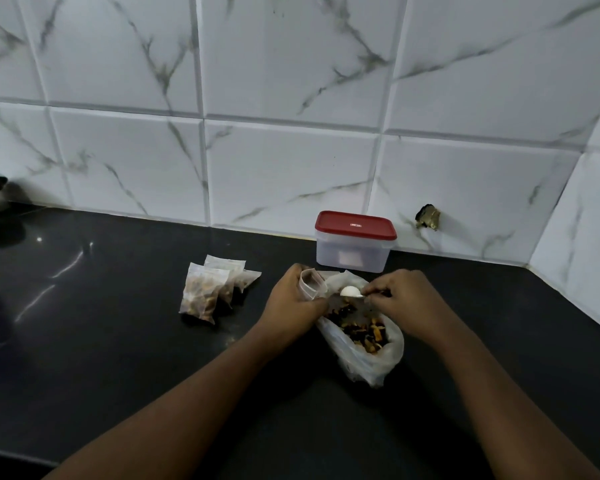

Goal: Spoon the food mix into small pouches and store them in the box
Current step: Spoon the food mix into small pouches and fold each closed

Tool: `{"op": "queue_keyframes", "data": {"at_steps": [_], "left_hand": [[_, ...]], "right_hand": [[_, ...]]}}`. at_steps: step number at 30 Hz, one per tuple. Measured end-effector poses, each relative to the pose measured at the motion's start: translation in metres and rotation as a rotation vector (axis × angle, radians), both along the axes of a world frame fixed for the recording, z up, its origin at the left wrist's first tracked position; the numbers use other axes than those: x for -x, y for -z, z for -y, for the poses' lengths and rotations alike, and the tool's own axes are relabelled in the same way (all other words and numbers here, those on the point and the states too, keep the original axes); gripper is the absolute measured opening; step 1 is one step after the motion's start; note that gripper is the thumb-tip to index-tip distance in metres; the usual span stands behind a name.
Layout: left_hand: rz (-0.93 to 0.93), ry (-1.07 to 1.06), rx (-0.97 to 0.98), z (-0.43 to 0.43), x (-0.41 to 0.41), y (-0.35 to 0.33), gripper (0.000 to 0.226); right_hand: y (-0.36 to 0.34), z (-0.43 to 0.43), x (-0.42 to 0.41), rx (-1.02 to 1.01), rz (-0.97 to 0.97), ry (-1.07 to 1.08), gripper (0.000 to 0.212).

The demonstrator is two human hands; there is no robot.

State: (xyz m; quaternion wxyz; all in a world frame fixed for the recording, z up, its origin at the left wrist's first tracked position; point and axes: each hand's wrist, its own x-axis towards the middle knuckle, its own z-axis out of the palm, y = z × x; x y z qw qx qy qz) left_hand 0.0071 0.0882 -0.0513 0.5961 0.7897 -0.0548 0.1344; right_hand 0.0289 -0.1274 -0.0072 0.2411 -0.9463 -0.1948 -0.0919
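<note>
Your left hand [293, 299] grips an empty pouch [312, 284] while your right hand [404, 299] pinches a white spoon [349, 292] over the open bag of food mix [362, 332]; the red-lidded box [355, 241] stands closed behind.

Bare left grip [291, 301], bare right grip [407, 301], bare forearms [187, 407].

The light is dim and cool, even on the pale tiled wall [291, 98]. The glossy black tabletop [118, 341] carries small glints and streaks of glare toward its left edge. Tile lines bow near the frame edges from wide-angle distortion. Detail is soft overall, with the near forearms slightly blurred.
</note>
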Motion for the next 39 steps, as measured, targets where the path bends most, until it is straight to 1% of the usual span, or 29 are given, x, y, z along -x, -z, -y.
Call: {"op": "queue_keyframes", "data": {"at_steps": [2, 3, 5, 7, 10, 13, 16, 19, 21, 23, 26, 28, 31, 33, 35, 36, 39], "left_hand": [[0.008, -0.005, 0.008, 0.0, 0.0, 0.001, 0.035], [0.01, -0.006, 0.011, 0.001, 0.0, 0.001, 0.035], [0.006, -0.003, 0.012, 0.001, 0.0, 0.001, 0.035], [0.003, 0.007, 0.008, 0.0, 0.001, 0.0, 0.035], [-0.007, 0.017, -0.003, 0.0, 0.0, 0.0, 0.034], [0.001, 0.015, -0.004, 0.0, 0.0, 0.002, 0.032], [-0.005, 0.023, -0.008, -0.001, 0.0, 0.001, 0.034], [-0.008, 0.032, -0.03, -0.001, -0.001, 0.001, 0.034], [-0.001, 0.032, -0.036, 0.0, -0.001, 0.002, 0.034], [0.0, 0.041, -0.025, 0.0, -0.001, 0.003, 0.034], [-0.011, 0.066, -0.019, 0.001, -0.001, 0.003, 0.037], [-0.013, 0.071, -0.009, 0.001, -0.001, 0.004, 0.038], [-0.009, 0.076, -0.01, 0.0, 0.0, 0.003, 0.038], [-0.008, 0.084, 0.008, 0.0, 0.001, 0.002, 0.041], [-0.004, 0.084, 0.015, 0.001, 0.003, 0.001, 0.049], [-0.003, 0.084, 0.008, 0.001, 0.004, 0.001, 0.05], [-0.001, 0.078, -0.011, 0.002, 0.002, 0.002, 0.037]], "right_hand": [[0.003, -0.005, 0.0, 0.059, -0.03, -0.005, 0.024], [0.002, -0.006, 0.0, 0.053, -0.052, -0.001, 0.022], [-0.003, -0.002, 0.001, -0.027, -0.062, 0.008, 0.018], [-0.004, 0.001, 0.001, -0.088, -0.024, 0.026, 0.018], [0.0, -0.002, 0.001, -0.004, -0.012, 0.017, 0.021], [0.002, -0.006, 0.003, 0.054, -0.082, 0.015, 0.023], [-0.009, -0.001, 0.007, 0.008, -0.084, 0.036, 0.015], [-0.017, 0.002, 0.01, -0.057, -0.125, 0.012, 0.014], [-0.013, -0.001, 0.009, -0.189, -0.211, 0.008, 0.016], [-0.005, -0.004, 0.004, -0.412, -0.324, 0.064, 0.016], [0.005, -0.003, -0.004, -0.726, -0.556, 0.195, 0.011], [0.009, -0.001, -0.01, -0.911, -0.697, 0.242, 0.01], [0.01, 0.003, -0.016, -1.105, -0.854, 0.254, 0.011], [0.009, 0.006, -0.017, -1.196, -0.916, 0.234, 0.011], [0.007, 0.007, -0.016, -1.273, -0.925, 0.211, 0.011], [0.005, 0.008, -0.015, -1.312, -0.916, 0.192, 0.012], [0.0, 0.005, -0.012, -1.432, -0.868, 0.11, 0.012]]}}
